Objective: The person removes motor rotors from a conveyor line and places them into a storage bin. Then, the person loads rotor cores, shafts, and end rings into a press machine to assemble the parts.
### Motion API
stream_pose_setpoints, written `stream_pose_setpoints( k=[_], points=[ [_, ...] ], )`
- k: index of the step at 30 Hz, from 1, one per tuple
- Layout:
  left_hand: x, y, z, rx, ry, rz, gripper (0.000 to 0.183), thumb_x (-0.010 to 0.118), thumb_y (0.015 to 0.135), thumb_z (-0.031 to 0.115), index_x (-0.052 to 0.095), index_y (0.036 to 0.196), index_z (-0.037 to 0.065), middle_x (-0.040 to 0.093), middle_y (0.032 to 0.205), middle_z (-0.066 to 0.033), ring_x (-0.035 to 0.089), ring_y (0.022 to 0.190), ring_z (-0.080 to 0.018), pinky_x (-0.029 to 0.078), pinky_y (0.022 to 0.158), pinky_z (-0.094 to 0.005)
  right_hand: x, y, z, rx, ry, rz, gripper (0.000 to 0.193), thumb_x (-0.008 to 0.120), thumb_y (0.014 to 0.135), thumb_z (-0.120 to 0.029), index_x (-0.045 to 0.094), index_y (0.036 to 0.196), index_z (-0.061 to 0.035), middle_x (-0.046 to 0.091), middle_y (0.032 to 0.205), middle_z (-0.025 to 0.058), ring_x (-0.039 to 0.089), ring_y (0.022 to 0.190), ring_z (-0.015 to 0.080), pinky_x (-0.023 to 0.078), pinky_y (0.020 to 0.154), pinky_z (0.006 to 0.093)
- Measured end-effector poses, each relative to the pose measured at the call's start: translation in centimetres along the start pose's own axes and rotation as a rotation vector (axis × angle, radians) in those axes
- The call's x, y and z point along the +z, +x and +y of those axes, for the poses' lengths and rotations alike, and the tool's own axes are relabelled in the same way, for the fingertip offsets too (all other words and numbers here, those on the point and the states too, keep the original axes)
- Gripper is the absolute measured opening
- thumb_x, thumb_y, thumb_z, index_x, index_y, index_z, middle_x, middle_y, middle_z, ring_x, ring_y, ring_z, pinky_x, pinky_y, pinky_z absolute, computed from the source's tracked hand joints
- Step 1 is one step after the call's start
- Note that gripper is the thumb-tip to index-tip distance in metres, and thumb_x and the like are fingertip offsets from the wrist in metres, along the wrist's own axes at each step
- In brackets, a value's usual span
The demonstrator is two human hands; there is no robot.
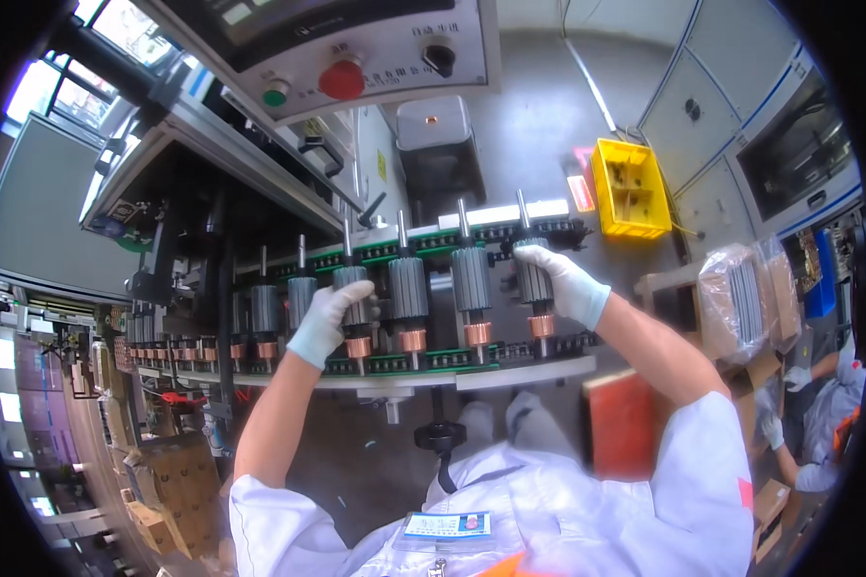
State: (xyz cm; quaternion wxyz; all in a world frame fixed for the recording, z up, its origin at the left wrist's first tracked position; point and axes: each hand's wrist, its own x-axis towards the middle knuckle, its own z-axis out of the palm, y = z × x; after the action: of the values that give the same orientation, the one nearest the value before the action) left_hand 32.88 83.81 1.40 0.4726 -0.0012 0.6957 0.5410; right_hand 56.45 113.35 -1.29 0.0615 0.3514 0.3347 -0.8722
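A row of grey motor armatures with copper collars and steel shafts lies across a green-edged conveyor [510,373]. My left hand [329,317], in a pale glove, is closed around one armature [353,288] near the row's middle. At the right end of the row, my gloved right hand [568,281] grips another armature [532,288]. Two more armatures [408,288] [471,279] lie between my hands, untouched. Further armatures [265,310] run off to the left into the machine.
A grey control panel with a red button [342,80] and a green one [275,94] hangs above the conveyor. A yellow bin [629,188] stands on the floor at upper right. Another person's gloved hand [797,377] and bagged parts [741,300] are at right. Cardboard boxes [168,490] sit lower left.
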Motion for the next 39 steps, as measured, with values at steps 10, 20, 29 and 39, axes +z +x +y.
stream_pose_setpoints(
  k=[10, 20, 29, 39],
  points=[
    [6.1, -1.6, 2.7, 0.095, -0.122, -0.437, 0.040, 0.075, 0.088, 0.019, 0.065, 0.123, 0.000, 0.070, 0.109, -0.0060, 0.068, 0.097, -0.0147, 0.056, 0.086, -0.0301, 7.0, 0.3, 0.4, -0.168, -0.127, -0.224, 0.031, 0.076, 0.091, -0.032, 0.070, 0.111, -0.0095, 0.069, 0.097, -0.0016, 0.063, 0.085, 0.0065, 0.052, 0.078, 0.0279],
    [7.9, -6.8, 1.3, 0.315, 0.043, -0.194, 0.035, 0.073, 0.085, 0.008, 0.065, 0.117, -0.003, 0.072, 0.096, -0.0086, 0.070, 0.077, -0.0164, 0.059, 0.072, -0.0322, 12.6, -4.7, 0.7, -0.446, -0.435, -0.136, 0.041, 0.082, 0.084, -0.019, 0.065, 0.117, -0.0007, 0.069, 0.104, 0.0040, 0.063, 0.095, 0.0104, 0.052, 0.089, 0.0300],
    [6.6, -19.9, -3.7, 0.450, -0.179, 0.064, 0.059, 0.084, 0.067, 0.010, 0.065, 0.122, 0.000, 0.055, 0.137, -0.0101, 0.059, 0.119, -0.0192, 0.048, 0.101, -0.0352, 17.4, -9.4, 4.0, -0.401, -0.607, -0.474, 0.066, 0.088, 0.073, -0.026, 0.062, 0.128, -0.0001, 0.044, 0.144, 0.0181, 0.046, 0.132, 0.0265, 0.038, 0.112, 0.0387],
    [14.2, -36.3, -17.3, 0.921, -0.479, 0.447, 0.055, 0.087, 0.059, 0.020, 0.068, 0.105, -0.003, 0.059, 0.123, -0.0164, 0.064, 0.102, -0.0207, 0.050, 0.092, -0.0343, 17.2, -12.3, 9.8, 0.095, -0.603, -1.315, 0.084, 0.093, 0.064, -0.040, 0.057, 0.128, 0.0007, 0.066, 0.111, 0.0068, 0.062, 0.100, 0.0148, 0.049, 0.095, 0.0330]
  ],
)
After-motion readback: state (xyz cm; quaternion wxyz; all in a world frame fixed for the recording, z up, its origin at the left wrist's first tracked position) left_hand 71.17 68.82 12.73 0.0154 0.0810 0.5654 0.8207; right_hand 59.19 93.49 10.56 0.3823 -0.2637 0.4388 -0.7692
